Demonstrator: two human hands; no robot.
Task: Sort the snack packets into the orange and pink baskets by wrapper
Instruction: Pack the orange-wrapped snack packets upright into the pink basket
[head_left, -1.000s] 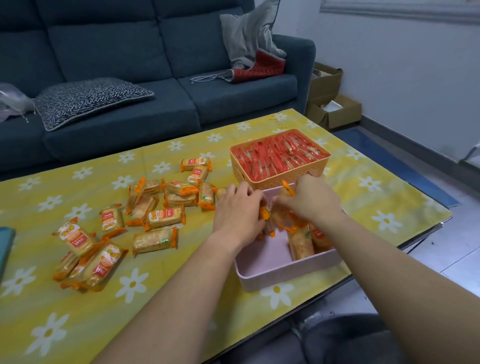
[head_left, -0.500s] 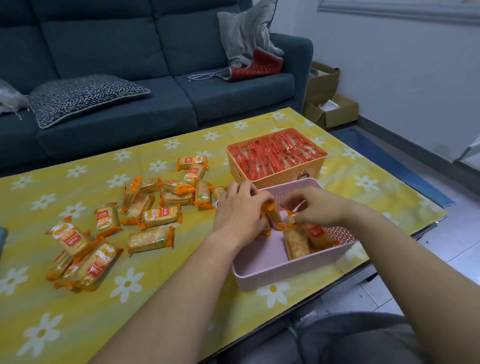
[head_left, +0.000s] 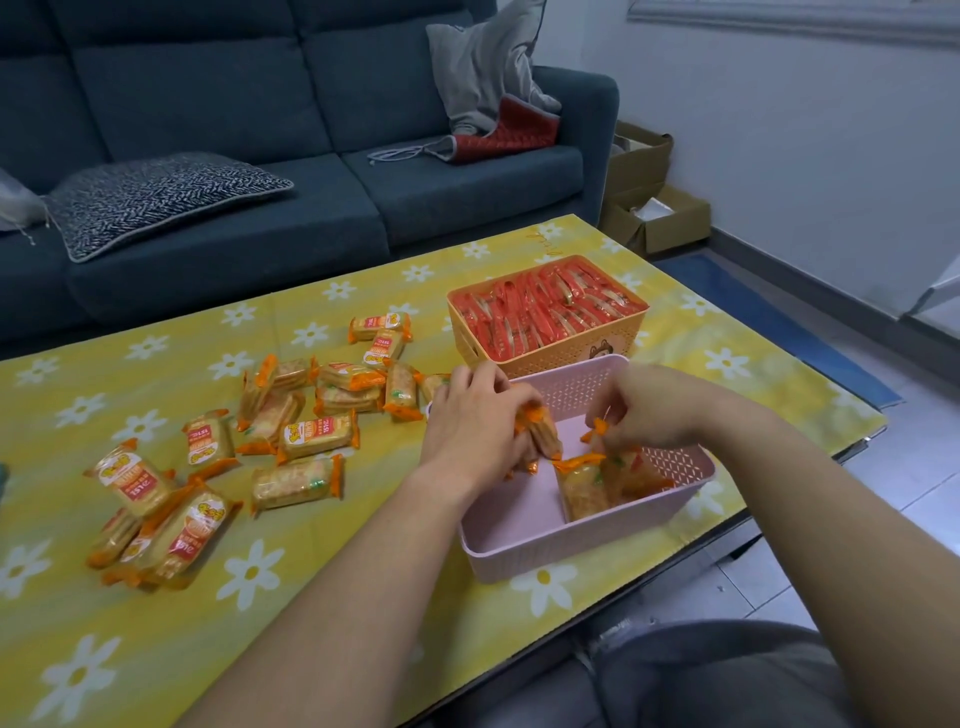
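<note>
The pink basket (head_left: 524, 545) sits at the table's near edge with a few orange-wrapped cracker packets (head_left: 582, 488) standing at its right side. My left hand (head_left: 467, 421) is over its left rim, shut on orange-wrapped packets (head_left: 543, 434). My right hand (head_left: 649, 410) is inside the basket, pinching the orange end of a packet (head_left: 597, 428). The orange basket (head_left: 561, 358) behind it is full of red-wrapped packets (head_left: 545, 306). Several orange-wrapped packets (head_left: 317, 434) lie loose on the table to the left.
The table wears a yellow cloth with white daisies (head_left: 249, 571). A dark blue sofa (head_left: 291, 156) with a patterned cushion (head_left: 156, 195) stands behind. Cardboard boxes (head_left: 654, 208) sit on the floor at right. The table edge runs just past the pink basket.
My right hand has moved from the basket's back rim down into the basket toward the standing packets. My left hand stays at the left rim with its packets.
</note>
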